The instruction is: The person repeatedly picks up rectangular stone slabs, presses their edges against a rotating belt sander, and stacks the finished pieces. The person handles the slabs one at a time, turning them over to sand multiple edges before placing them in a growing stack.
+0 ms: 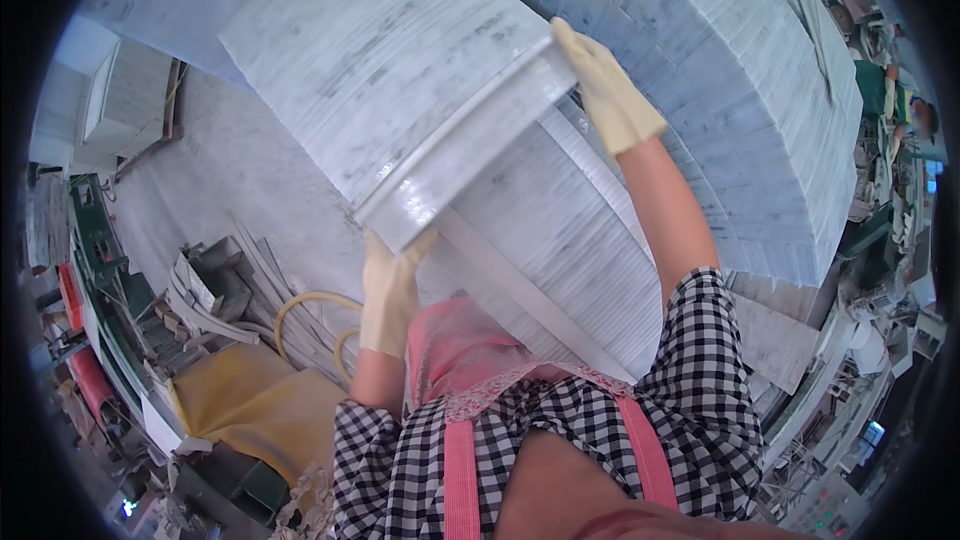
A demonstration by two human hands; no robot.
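Gloved left hand [390, 285] grasping near end of glossy pale slab [475, 155]; gloved right hand [605, 90] grasping far end. Slab slanting between hands, running along edge of grey-veined slab row [390, 60]; whether touching, cannot tell. Pink apron [460, 340] showing below.

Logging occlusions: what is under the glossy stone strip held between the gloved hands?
Past the near edge of the glossy stone strip, ridged stone and a pale band show; what lies directly beneath is covered.
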